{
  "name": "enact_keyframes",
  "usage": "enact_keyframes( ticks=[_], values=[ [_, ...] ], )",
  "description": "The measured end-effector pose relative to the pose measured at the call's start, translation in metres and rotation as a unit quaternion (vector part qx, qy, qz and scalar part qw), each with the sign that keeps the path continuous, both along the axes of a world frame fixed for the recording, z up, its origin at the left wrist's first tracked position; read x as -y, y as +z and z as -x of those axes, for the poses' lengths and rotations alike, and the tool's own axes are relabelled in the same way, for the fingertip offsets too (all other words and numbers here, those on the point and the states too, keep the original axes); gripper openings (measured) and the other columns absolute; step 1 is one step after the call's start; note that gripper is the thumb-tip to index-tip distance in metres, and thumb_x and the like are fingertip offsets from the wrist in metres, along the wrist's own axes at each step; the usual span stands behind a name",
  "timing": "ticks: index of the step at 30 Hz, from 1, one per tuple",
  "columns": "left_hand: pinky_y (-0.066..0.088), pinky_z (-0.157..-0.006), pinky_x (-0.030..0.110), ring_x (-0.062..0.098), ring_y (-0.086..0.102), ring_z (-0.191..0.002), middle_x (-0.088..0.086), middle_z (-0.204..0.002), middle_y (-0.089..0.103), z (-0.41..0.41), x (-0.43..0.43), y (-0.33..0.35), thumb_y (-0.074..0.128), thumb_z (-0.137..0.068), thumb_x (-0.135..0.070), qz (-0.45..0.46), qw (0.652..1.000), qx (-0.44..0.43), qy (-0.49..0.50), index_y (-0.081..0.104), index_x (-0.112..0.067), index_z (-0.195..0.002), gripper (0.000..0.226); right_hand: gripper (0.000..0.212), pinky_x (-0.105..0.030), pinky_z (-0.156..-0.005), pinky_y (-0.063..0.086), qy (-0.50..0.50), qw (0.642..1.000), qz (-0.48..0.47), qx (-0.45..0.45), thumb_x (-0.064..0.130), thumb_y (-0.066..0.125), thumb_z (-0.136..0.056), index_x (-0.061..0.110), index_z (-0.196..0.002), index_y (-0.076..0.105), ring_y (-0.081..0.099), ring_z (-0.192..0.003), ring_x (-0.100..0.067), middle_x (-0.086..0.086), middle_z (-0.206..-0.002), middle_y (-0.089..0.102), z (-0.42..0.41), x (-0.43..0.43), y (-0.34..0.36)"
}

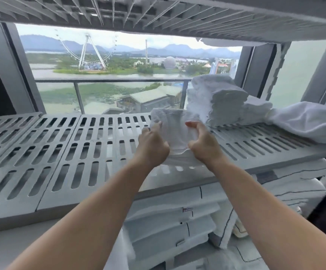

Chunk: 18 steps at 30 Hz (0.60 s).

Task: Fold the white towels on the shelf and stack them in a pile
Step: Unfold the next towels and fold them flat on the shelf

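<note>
White towel [174,131] sits on the slatted shelf [60,145], just left of the pile [214,102]; left hand [152,145] and right hand [204,144] pinch its sides. Best to square the edges, then fold flat.

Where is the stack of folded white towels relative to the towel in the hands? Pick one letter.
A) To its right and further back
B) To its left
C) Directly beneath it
A: the stack of folded towels stands on the slatted shelf to the right of and behind the towel, which the left hand and right hand grip by its sides.
</note>
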State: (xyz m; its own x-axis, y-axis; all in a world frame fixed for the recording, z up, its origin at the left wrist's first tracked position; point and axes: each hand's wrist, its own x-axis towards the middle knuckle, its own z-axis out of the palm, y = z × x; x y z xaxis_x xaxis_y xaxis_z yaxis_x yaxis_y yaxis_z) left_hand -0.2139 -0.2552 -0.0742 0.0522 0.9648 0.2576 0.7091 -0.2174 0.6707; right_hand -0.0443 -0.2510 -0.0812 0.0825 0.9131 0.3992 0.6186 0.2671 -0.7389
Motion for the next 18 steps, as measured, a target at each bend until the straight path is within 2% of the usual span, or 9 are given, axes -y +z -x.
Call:
enact_keyframes(
  ticks=[6,9,13,18],
  values=[
    [0.035,-0.113,0.043,0.036,0.04,-0.132,0.018,-0.139,0.041,-0.111,-0.001,0.016,0.057,-0.092,-0.015,-0.084,0.996,0.025,-0.012,0.026,-0.019,-0.159,0.073,0.066,-0.024,-0.092,0.039,-0.04,0.999,-0.028,-0.01,-0.001,0.053,-0.075,0.027,-0.135,0.049,0.054,-0.114,-0.013,0.005,-0.133,0.057,-0.103,0.003,0.025],
    [0.035,-0.109,0.041,0.033,0.037,-0.134,0.012,-0.14,0.039,-0.167,-0.005,0.023,0.056,-0.092,-0.017,-0.116,0.993,0.026,-0.024,0.026,-0.025,-0.159,0.073,0.064,-0.03,-0.092,0.044,-0.071,0.997,-0.042,-0.012,0.002,0.051,-0.074,0.026,-0.134,0.048,0.054,-0.112,-0.013,0.004,-0.132,0.057,-0.156,0.006,0.034],
    [0.036,-0.108,0.041,0.031,0.035,-0.136,0.009,-0.143,0.036,-0.23,-0.014,0.029,0.055,-0.093,-0.018,-0.136,0.989,0.022,-0.044,0.025,-0.028,-0.159,0.073,0.063,-0.041,-0.098,0.047,-0.091,0.994,-0.057,-0.016,0.001,0.049,-0.074,0.023,-0.133,0.048,0.055,-0.115,-0.021,-0.001,-0.13,0.057,-0.218,0.006,0.043],
    [0.038,-0.109,0.046,0.032,0.037,-0.133,0.01,-0.142,0.038,-0.29,-0.035,0.034,0.056,-0.094,-0.02,-0.136,0.989,0.006,-0.063,0.023,-0.029,-0.159,0.073,0.062,-0.04,-0.101,0.046,-0.111,0.992,-0.068,-0.006,-0.003,0.049,-0.076,0.019,-0.135,0.048,0.054,-0.118,-0.023,-0.004,-0.131,0.057,-0.279,-0.009,0.05]
  ],
)
